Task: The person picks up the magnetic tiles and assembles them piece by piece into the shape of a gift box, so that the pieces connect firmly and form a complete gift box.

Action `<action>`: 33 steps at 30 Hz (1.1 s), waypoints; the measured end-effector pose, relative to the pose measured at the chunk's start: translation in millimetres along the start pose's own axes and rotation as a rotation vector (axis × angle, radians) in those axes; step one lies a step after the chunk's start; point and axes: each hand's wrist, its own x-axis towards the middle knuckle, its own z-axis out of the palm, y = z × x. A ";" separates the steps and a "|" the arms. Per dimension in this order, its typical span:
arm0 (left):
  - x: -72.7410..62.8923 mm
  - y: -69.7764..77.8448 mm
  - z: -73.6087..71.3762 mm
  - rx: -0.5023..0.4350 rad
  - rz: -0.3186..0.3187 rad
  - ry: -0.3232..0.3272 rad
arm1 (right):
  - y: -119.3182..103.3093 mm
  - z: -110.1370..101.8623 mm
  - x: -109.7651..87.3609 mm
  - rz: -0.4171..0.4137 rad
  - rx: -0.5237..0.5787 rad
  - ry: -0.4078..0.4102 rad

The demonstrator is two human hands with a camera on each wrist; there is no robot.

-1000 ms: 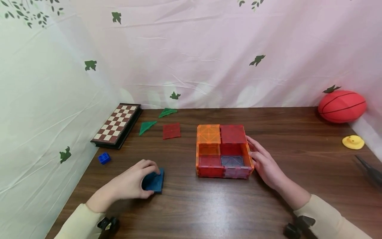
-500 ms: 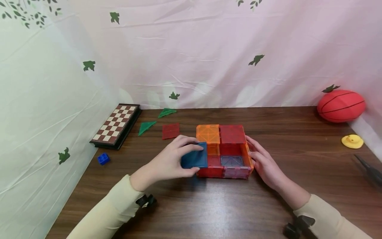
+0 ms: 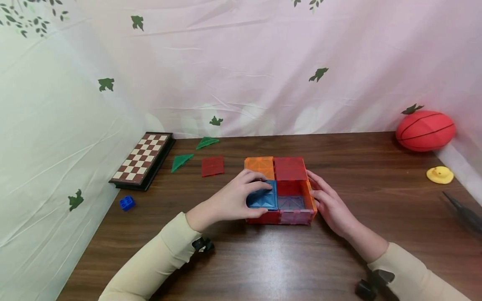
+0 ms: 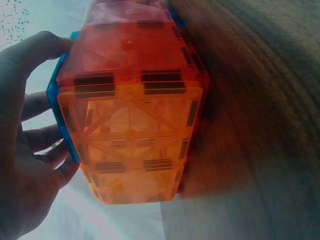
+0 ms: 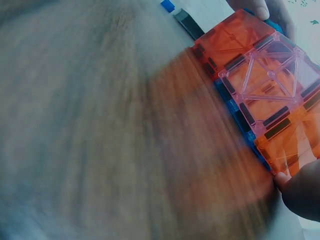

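A low box of clear magnetic tiles (image 3: 295, 217) stands on the table, with orange, red and lilac walls. An orange square tile (image 3: 260, 166) and a red square tile (image 3: 290, 168) cover its two back cells. My left hand (image 3: 231, 200) holds a blue magnetic tile (image 3: 266, 201) flat over the front left cell, thumb at the near edge and fingers at the far edge. In the left wrist view that blue tile (image 4: 64, 120) lies along the box's top rim. The front right cell is uncovered. My right hand (image 3: 335, 209) rests its fingers against the box's right wall.
Left of the box lie a red square tile (image 3: 212, 166) and two green triangle tiles (image 3: 182, 162). Farther left are a chessboard (image 3: 142, 159) and a blue toy brick (image 3: 126, 203). A red ball (image 3: 425, 131), a yellow rubber duck (image 3: 439, 174) and a dark pointed object (image 3: 465, 213) sit at the right.
My left hand has lifted the blue tile from the table at the left, carried it right and laid it over the box's front left cell. My right hand stays at the box.
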 end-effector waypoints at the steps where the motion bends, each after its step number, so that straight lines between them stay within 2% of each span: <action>1: 0.0 -0.4 0.6 0.003 -0.004 -0.004 | -0.2 0.1 0.2 -0.003 0.001 0.000; 5: -0.5 -1.3 1.7 -0.002 -0.005 0.003 | -0.5 0.4 0.1 -0.002 0.000 0.003; 9: -3.4 -7.6 -1.7 -0.028 -0.009 0.052 | -0.1 0.6 -0.1 0.003 0.002 0.005; 12: -6.0 -21.2 -12.8 0.002 -0.080 0.111 | 0.4 0.6 -0.1 0.002 0.001 0.004; 15: -9.9 -43.6 -30.4 0.062 -0.229 0.125 | 0.8 0.7 -0.3 0.001 -0.001 0.004; 19: -18.2 -82.9 -47.9 0.116 -0.428 0.049 | 0.9 0.7 -0.4 -0.001 0.002 0.008; 22: -26.5 -111.2 -51.3 0.130 -0.520 -0.033 | 1.0 0.6 -0.4 -0.001 0.006 0.009; 24: -31.8 -127.0 -50.6 0.132 -0.548 -0.085 | 1.0 0.6 -0.5 0.001 0.006 0.008; 28: -39.0 -150.6 -47.8 0.132 -0.552 -0.168 | 0.4 1.0 -0.6 0.003 0.009 0.009; 30: -39.9 -157.4 -47.7 0.130 -0.551 -0.186 | -0.2 1.0 -0.3 0.005 0.011 0.009; 33: -38.6 -162.9 -48.2 0.126 -0.564 -0.176 | -0.8 0.7 0.4 0.007 0.012 0.008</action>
